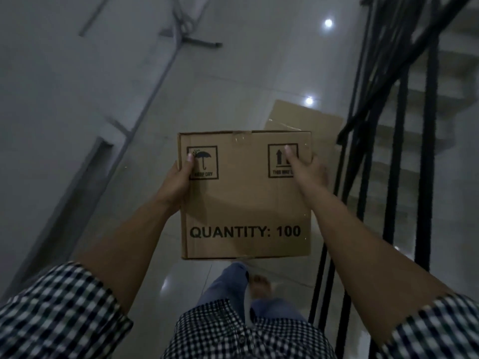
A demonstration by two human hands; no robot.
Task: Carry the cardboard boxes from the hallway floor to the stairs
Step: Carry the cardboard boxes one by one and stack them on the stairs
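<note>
A brown cardboard box printed "QUANTITY: 100" is held up in front of me, above the tiled floor. My left hand grips its left edge, thumb on the umbrella mark. My right hand grips its right edge, thumb over the arrow mark. A second cardboard box lies on the floor just beyond the held one, partly hidden by it. The pale stairs descend at the right, seen through the railing.
A black metal railing runs along the right between me and the stairs. A grey wall with a door frame lines the left. A metal stand rests on the glossy floor far ahead. My bare foot is below the box.
</note>
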